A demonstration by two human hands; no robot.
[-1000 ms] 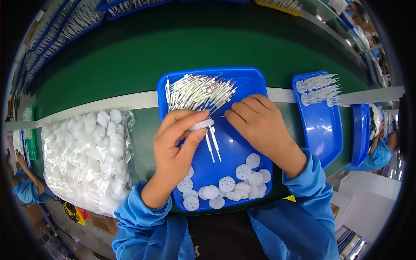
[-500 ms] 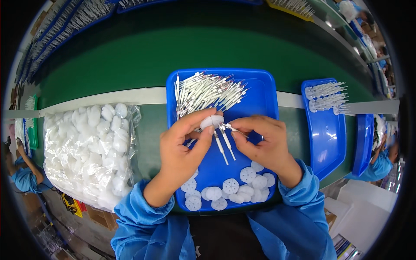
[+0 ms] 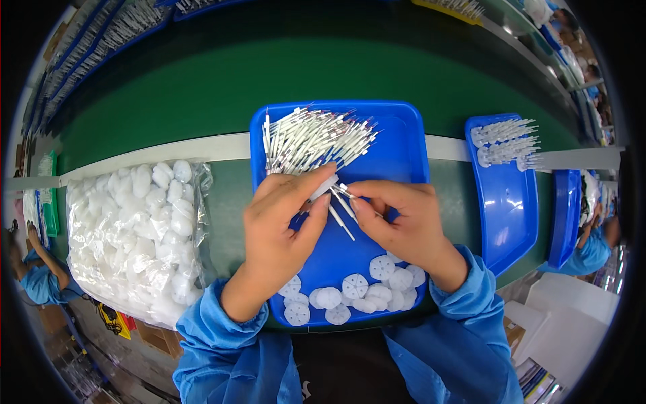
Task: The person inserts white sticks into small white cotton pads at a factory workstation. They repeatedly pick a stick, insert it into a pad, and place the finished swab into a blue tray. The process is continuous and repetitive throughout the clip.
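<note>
Between the thumb and fingers of my left hand (image 3: 282,219) is a white plastic disc (image 3: 324,188), tilted almost edge-on. Thin white rods (image 3: 344,221) stick out from its underside. My right hand (image 3: 404,214) pinches another thin white rod (image 3: 344,191) close against the disc; whether its tip sits in a hole cannot be seen. Both hands are over a blue tray (image 3: 404,151). A heap of white rods with thin wire-like ends (image 3: 316,138) lies in its far left part. Loose white discs with small holes (image 3: 354,286) are spread along its near end.
Left of the tray lies a clear bag of white discs (image 3: 134,236). On the right, a second blue tray (image 3: 506,225) holds discs with rods standing in them (image 3: 505,140). More filled racks (image 3: 124,40) line the far left. Co-workers in blue sleeves (image 3: 42,276) are at both sides.
The disc has turned from showing its broad face to nearly edge-on. The rods under it have swung, and my right fingers have come closer to it. The tray appears shifted slightly left.
</note>
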